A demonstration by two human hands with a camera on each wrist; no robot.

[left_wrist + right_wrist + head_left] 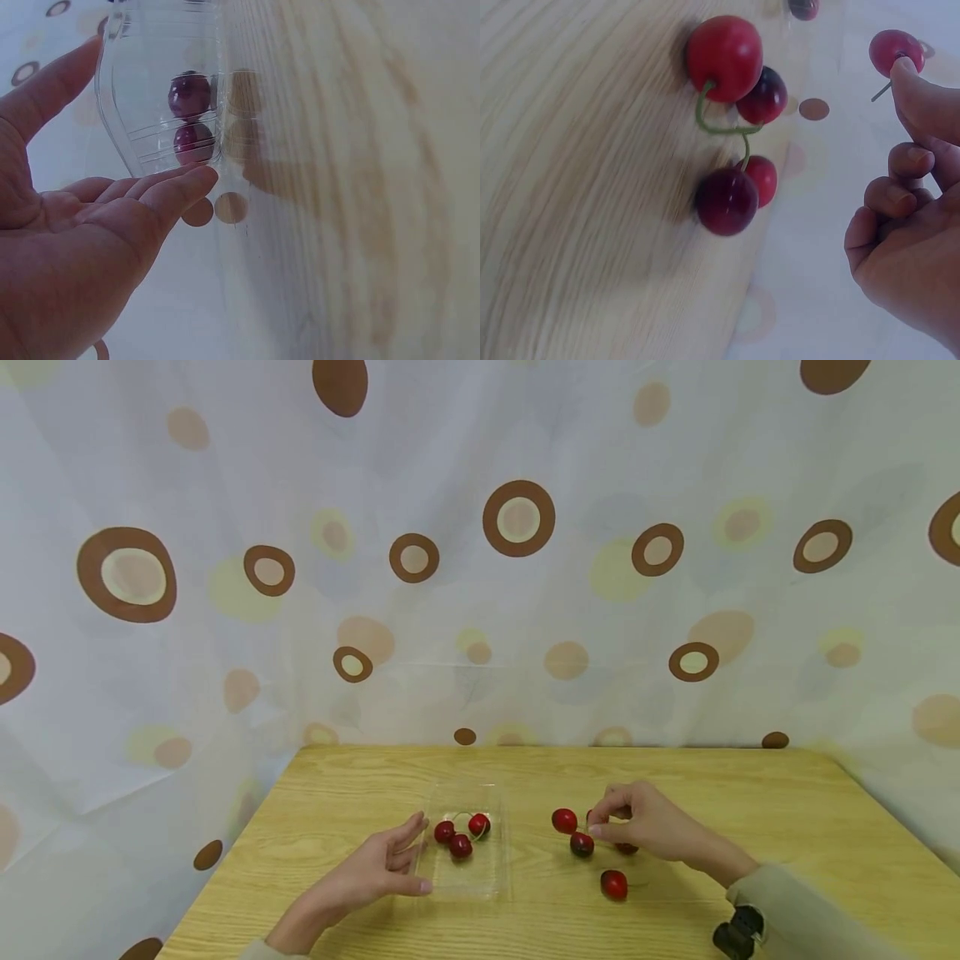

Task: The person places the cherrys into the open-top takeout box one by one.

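My left hand point(371, 868) is at the left side of a clear plastic container point(480, 883), fingers loosely extended and thumb apart. In the left wrist view its fingertips are close to the container's wall; whether they touch I cannot tell. Inside the container lie three dark red cherries point(461, 847), some with green stems. To the right, my right hand point(652, 822) pinches a red cherry point(895, 51) between thumb and finger, its short stem sticking out below. Loose cherries point(724, 58) lie on the table near and under that hand, partly hidden by it in the head view.
The wooden table point(360, 777) bears the container and the loose cherries. One cherry point(614, 885) lies nearest the front on the right. Behind the table hangs a pale curtain point(450, 610) with brown circles. A dark device point(738, 933) sits on the right sleeve.
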